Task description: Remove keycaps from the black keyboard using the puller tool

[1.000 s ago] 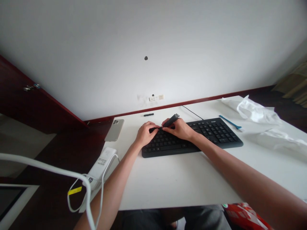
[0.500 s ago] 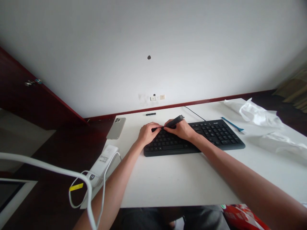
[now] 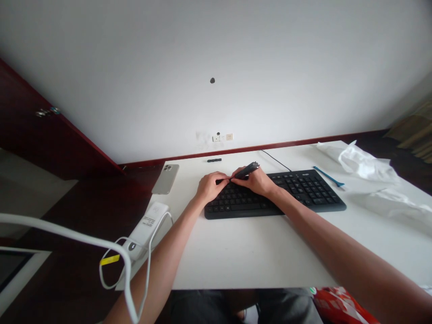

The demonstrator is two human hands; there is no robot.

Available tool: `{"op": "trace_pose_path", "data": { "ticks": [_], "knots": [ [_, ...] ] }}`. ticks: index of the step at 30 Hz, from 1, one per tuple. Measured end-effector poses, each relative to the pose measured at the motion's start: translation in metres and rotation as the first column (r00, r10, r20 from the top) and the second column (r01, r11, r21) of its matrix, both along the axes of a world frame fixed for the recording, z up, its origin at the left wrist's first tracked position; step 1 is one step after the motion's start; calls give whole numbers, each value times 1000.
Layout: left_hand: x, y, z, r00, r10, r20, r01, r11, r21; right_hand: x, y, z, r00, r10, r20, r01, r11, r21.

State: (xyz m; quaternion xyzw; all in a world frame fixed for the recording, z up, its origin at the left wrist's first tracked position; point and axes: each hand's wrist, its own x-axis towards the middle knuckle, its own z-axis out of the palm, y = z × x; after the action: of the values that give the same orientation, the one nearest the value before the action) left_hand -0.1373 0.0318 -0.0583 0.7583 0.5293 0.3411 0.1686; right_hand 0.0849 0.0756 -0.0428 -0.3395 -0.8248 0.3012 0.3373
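A black keyboard (image 3: pixel 246 207) lies on the white table, its cable running off the back. My right hand (image 3: pixel 258 181) rests over the keyboard's upper left part, closed around a black pen-like tool (image 3: pixel 248 169) that slants with its thick end up to the right. The tool's tip is hidden by the fingers. Directly to its left, my left hand (image 3: pixel 209 186) is closed in a pinch at the keyboard's upper left keys, its fingertips touching or nearly touching those of the right hand. Whatever lies between the left fingers is too small to make out.
A short row of small black pieces (image 3: pixel 214 160) lies behind the keyboard. Left stand a phone (image 3: pixel 166 179) and a white power strip (image 3: pixel 146 227) with a looping white cable (image 3: pixel 67 231). Right are a blue stick tool (image 3: pixel 329 176) and crumpled white plastic (image 3: pixel 367 162).
The view has shifted very slightly. Both hands stay at the same keys, with the fingertips drawn a little differently together; the black pen-like tool keeps its slant.
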Motion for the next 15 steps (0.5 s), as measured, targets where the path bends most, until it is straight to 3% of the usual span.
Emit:
{"op": "trace_pose_path", "data": {
  "ticks": [7, 15],
  "knots": [
    [1, 0, 0, 1000, 5, 10, -5, 1000, -3, -2, 1, 4, 1000, 11, -12, -12, 999, -48],
    [1, -1, 2, 1000, -2, 14, 2, 1000, -12, 1, -5, 9, 999, 48, 14, -48, 999, 6]
  ]
}}
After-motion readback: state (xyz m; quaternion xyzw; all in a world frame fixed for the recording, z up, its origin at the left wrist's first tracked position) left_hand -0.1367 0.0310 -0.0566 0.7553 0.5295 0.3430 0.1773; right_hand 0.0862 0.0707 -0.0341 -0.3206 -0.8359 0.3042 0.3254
